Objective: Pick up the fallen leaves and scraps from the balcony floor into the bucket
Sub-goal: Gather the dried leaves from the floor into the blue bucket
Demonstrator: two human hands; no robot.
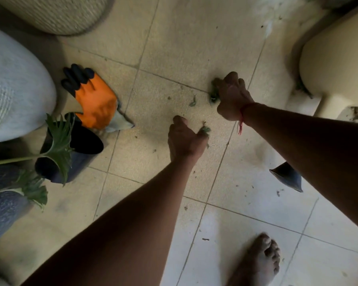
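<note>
My right hand (232,96) is curled round a clump of green leaf scraps (213,93) on the tiled floor, near a grout line. My left hand (185,139) reaches down lower and pinches a small green scrap (205,130) between thumb and fingers. One loose green piece (192,103) lies on the tile between the two hands. Tiny crumbs of leaf are scattered over the tiles around them. No bucket is plainly in view.
An orange and black work glove (93,100) lies to the left beside a dark pot (74,145) with a green leaf (58,145). Large pale planters stand at left (15,89), top (56,13) and right (335,65). A blue trowel tip (285,178) and my bare foot (260,261) are lower right.
</note>
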